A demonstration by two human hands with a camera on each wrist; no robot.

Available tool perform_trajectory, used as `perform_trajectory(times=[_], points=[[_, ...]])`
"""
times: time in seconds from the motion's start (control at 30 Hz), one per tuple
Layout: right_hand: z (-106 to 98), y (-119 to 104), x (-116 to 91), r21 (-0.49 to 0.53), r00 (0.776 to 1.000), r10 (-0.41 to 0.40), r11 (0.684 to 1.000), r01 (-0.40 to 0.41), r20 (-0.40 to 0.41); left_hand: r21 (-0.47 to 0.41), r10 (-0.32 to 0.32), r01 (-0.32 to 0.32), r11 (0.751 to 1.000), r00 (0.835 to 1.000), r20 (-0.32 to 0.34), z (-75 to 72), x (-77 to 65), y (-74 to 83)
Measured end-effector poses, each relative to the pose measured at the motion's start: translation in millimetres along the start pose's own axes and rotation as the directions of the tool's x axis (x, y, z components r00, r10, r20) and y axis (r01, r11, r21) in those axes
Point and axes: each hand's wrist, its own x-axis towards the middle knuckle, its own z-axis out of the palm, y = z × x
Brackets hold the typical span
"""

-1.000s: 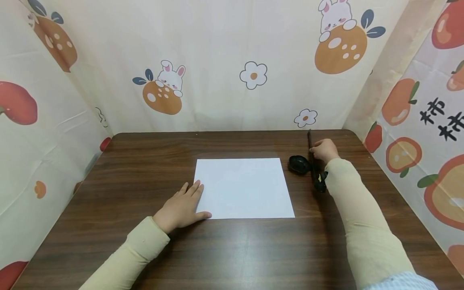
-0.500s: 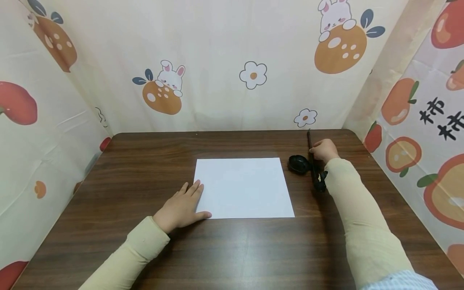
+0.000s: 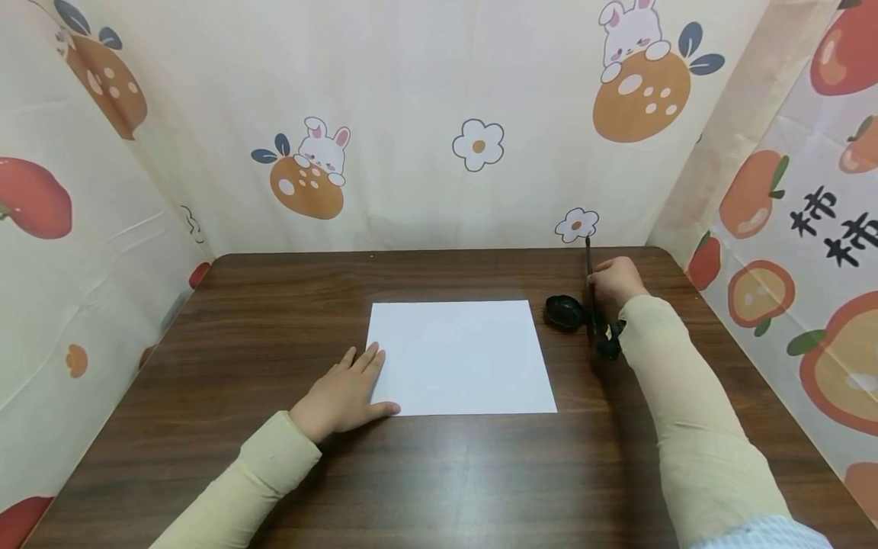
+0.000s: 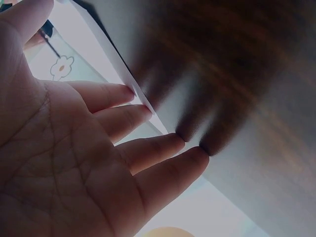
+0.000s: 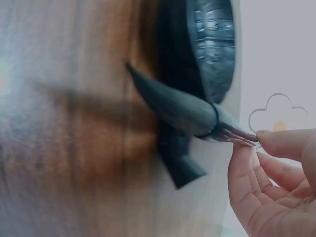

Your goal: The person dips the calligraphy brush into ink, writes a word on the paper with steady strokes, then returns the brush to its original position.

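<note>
In the head view my left hand (image 3: 343, 393) lies with fingers spread over the left edge of a white sheet of paper (image 3: 469, 358). Seen from the left wrist, its fingertips (image 4: 170, 145) touch the paper's edge and the tabletop. My right hand (image 3: 617, 280), at the far right, pinches a calligraphy brush (image 3: 588, 263) between thumb and fingers. The right wrist view shows the dark, pointed bristles (image 5: 173, 106) above the table, beside a black ink dish (image 5: 215, 49) with a shiny inside. A dark angular piece (image 5: 180, 168) juts out below the dish.
The brown wooden table (image 3: 439, 480) carries the paper in its middle. Right of the paper stands the ink dish (image 3: 565, 313), with a black object (image 3: 608, 347) partly under the right sleeve. Printed curtains (image 3: 411, 99) enclose the back and sides.
My right hand has lifted the brush slightly; its handle end stands a little higher against the curtain. My left hand and the paper stay in place.
</note>
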Motion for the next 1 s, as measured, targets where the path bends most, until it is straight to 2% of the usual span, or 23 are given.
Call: perform_trajectory(times=[0.3, 0.53, 0.63, 1.0], points=[[-12, -23, -21, 0.066, 0.999, -0.017, 0.998, 0.02, -0.052, -0.002, -0.009, 0.009, 1.0, 1.0, 0.012, 1.1, 0.0, 0.7], [-27, -35, -24, -0.027, 0.993, -0.084, 0.996, 0.082, -0.081, 0.0, -0.015, 0.015, 1.0, 1.0, 0.008, 1.0, 0.5, 0.5], [-34, -40, -24, -0.026, 0.991, -0.096, 0.995, 0.093, -0.096, 0.001, -0.016, 0.016, 1.0, 1.0, 0.007, 1.0, 0.9, 0.3], [-47, -52, -33, 0.074, 0.975, -0.166, 0.981, 0.178, -0.145, 0.0, -0.014, 0.014, 1.0, 1.0, 0.006, 0.2, 0.7, 1.2]])
